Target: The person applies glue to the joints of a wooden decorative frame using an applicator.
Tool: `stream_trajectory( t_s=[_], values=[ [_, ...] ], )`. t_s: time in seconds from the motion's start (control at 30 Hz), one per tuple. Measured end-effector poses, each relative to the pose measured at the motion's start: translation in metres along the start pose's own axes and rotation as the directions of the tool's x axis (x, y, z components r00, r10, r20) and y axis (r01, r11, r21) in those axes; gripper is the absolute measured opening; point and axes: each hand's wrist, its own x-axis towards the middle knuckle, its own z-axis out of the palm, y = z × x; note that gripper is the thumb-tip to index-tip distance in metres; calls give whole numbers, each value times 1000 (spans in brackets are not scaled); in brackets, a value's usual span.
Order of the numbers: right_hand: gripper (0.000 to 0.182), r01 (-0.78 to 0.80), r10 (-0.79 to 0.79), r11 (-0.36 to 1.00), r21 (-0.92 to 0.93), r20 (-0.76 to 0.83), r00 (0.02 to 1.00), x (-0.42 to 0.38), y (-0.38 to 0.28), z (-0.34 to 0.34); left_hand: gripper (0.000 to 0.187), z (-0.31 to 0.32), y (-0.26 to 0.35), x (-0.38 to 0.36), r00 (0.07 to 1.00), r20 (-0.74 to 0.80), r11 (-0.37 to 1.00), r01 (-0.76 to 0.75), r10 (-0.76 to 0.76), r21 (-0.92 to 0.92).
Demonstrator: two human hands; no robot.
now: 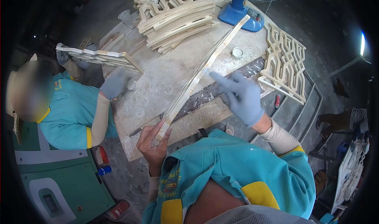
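Note:
My bare left hand [153, 145] grips the near end of a pale wooden lattice panel [189, 91], which stands on edge and slants across the table. White filler marks show along its upper edge. My right hand [239, 95], in a grey glove, is right beside the panel with its index finger stretched toward that edge. White stuff covers the fingertip, and the other fingers are loosely bent around nothing. Beyond the panel, close to my right hand, a small round tub of white paste [237, 53] sits on the worktable [158, 86].
Lattice panels [177, 18] are stacked at the back, beside a blue fan [240, 16]. Another panel [285, 62] leans at the table's right. At left, a co-worker [73, 109] in gloves holds a panel [102, 56] near a second tub [132, 85]. A red-handled tool [277, 101] lies at right.

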Motion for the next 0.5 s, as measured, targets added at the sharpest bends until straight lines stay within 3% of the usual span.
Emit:
stream_trajectory(
  t_s=[0.07,0.13,0.27,0.33,0.43,0.5],
  values=[
    [53,-62,67,993,98,-53,996,9,14,-4,41,1,0,0,1000,6,1000,-9,9,-7],
    [49,-123,122,992,-6,-30,992,20,38,2,42,3,0,-2,1000,-6,1000,-11,10,-29],
    [50,-131,131,991,-6,8,991,18,36,9,41,2,-1,-3,999,3,999,-32,32,7],
    [49,-144,131,984,109,120,984,14,27,-2,41,1,0,-4,1000,-19,1000,-11,11,8],
    [51,-62,37,967,247,105,994,6,30,-9,41,2,-4,-6,1000,-27,1000,-10,10,1],
    [50,-87,75,984,155,82,994,18,36,-9,41,3,1,-4,1000,-25,1000,8,-8,4]
  ],
)
